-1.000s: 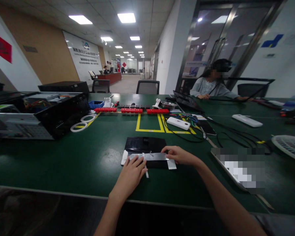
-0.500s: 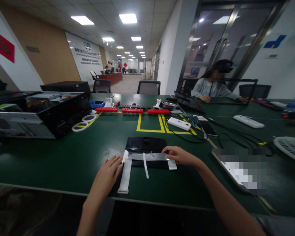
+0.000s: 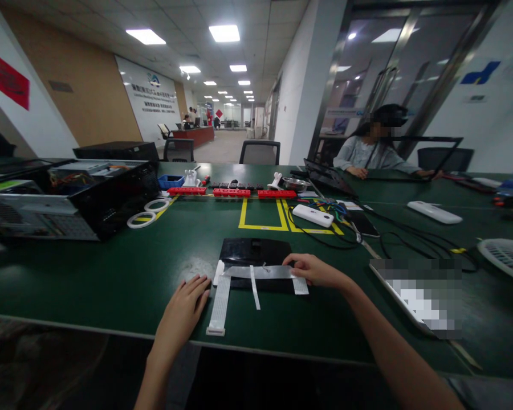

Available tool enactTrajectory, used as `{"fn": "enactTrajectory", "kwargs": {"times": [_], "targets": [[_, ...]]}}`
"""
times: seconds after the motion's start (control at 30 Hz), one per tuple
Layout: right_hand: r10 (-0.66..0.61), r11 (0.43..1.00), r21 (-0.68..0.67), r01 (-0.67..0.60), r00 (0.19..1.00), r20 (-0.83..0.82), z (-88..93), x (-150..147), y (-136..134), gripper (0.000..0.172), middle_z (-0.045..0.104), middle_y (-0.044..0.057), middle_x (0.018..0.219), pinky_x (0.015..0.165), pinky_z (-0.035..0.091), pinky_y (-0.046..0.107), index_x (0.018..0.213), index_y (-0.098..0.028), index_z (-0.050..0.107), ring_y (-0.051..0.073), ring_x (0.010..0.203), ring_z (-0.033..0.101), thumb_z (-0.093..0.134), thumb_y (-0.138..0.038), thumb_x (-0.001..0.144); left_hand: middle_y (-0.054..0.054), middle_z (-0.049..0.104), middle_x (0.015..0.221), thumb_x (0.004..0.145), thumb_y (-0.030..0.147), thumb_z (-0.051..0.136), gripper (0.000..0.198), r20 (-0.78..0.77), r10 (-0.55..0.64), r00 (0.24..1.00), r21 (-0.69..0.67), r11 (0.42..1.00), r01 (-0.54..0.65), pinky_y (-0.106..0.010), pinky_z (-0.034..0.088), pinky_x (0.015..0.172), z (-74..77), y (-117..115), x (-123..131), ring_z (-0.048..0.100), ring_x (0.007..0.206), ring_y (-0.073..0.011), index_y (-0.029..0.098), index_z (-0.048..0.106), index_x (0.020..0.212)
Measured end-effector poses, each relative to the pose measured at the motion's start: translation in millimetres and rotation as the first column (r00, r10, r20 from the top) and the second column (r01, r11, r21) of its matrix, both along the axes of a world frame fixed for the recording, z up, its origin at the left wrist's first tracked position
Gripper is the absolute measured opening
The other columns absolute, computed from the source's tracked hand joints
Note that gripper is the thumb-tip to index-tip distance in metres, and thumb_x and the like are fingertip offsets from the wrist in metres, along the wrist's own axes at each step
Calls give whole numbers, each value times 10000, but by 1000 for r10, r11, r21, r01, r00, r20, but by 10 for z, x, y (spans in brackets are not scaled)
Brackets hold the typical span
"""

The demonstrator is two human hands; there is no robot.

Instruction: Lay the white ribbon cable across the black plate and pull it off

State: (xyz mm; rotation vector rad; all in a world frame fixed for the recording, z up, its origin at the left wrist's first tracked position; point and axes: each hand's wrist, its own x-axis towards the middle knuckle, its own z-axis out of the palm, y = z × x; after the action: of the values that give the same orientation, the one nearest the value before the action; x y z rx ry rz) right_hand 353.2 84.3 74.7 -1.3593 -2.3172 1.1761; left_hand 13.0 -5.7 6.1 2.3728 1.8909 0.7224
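A flat ribbon cable [image 3: 265,272] with a silver-grey middle lies across a glossy black panel [image 3: 239,250]. Its white left leg [image 3: 220,304] runs down onto the table and ends in a connector. A thin white strip [image 3: 255,290] hangs from the middle, and a short white end [image 3: 300,286] shows at the right. My right hand [image 3: 314,270] pinches the cable's right end between thumb and fingers. Just left of the cable, my left hand [image 3: 187,304] lies on the green table with its fingers stretched out, holding nothing.
An opened computer case [image 3: 106,199] stands at the left, with white rings [image 3: 142,220] beside it. Red power strips [image 3: 231,193] line the back. A white device [image 3: 313,215] and dark cables [image 3: 414,233] lie at the right. Across the table a person [image 3: 376,151] holds a black frame.
My left hand has drawn back slightly from the cable's left corner and now rests on the table. My right hand keeps its pinch on the right end.
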Motion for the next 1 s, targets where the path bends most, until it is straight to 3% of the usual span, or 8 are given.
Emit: {"fn": "enactTrajectory", "kwargs": {"times": [0.23, 0.37, 0.43, 0.53, 0.67, 0.83, 1.0], "targets": [[-3, 996, 85, 20, 981, -193, 79, 20, -2, 272, 465, -41, 601, 437, 323, 181, 997, -154, 543, 75, 499, 414, 500, -362, 827, -53, 574, 1257, 908, 321, 389, 354, -10, -8, 1000, -8, 1000, 7, -444, 305, 1042, 7, 0, -2, 462, 1218, -212, 216, 561, 1199], [-185, 955, 150, 257, 908, -377, 127, 115, 32, 306, 520, -18, 657, 399, 312, 183, 1005, -168, 525, 67, 464, 410, 512, -405, 812, -50, 576, 1254, 913, 321, 382, 351, -18, -11, 1000, -7, 1000, 11, -439, 303, 1044, 14, -3, -1, 460, 1220, -209, 218, 561, 1196], [-304, 875, 188, 446, 808, -505, 148, 194, 71, 327, 544, -12, 675, 385, 320, 182, 1026, -178, 509, 63, 444, 416, 533, -407, 794, -52, 575, 1256, 916, 323, 377, 354, -21, -10, 1000, -10, 1000, 10, -436, 299, 1047, 13, -2, -2, 457, 1222, -206, 213, 561, 1197], [-406, 701, 163, 694, 577, -709, 165, 348, 152, 374, 555, -20, 675, 355, 322, 173, 1046, -196, 492, 60, 416, 422, 580, -404, 748, -51, 573, 1259, 917, 317, 374, 354, -27, -9, 1000, -7, 1000, 9, -429, 292, 1051, 10, 0, -4, 455, 1223, -200, 213, 558, 1200], [-437, 476, 69, 877, 304, -847, 144, 595, 251, 410, 547, -40, 608, 304, 309, 166, 1009, -184, 516, 62, 361, 420, 640, -382, 672, -50, 583, 1246, 912, 311, 385, 346, -28, -12, 1000, -2, 1000, 12, -430, 286, 1053, 3, 1, -8, 465, 1215, -201, 215, 568, 1190], [-526, 268, 55, 962, 193, -828, 71, 826, 291, 359, 546, -44, 554, 267, 316, 153, 965, -161, 552, 65, 327, 431, 643, -331, 663, -63, 582, 1246, 909, 301, 397, 347, -11, -20, 1000, 0, 1000, 20, -447, 290, 1048, 6, 5, -9, 464, 1215, -209, 198, 565, 1195], [-617, 210, 24, 977, 152, -772, 45, 850, 286, 330, 538, -41, 572, 265, 344, 155, 992, -148, 550, 66, 333, 445, 614, -281, 697, -71, 583, 1243, 910, 292, 395, 345, -17, -19, 1000, -5, 1000, 18, -455, 305, 1038, 20, -2, -5, 468, 1212, -213, 185, 567, 1190]]}}
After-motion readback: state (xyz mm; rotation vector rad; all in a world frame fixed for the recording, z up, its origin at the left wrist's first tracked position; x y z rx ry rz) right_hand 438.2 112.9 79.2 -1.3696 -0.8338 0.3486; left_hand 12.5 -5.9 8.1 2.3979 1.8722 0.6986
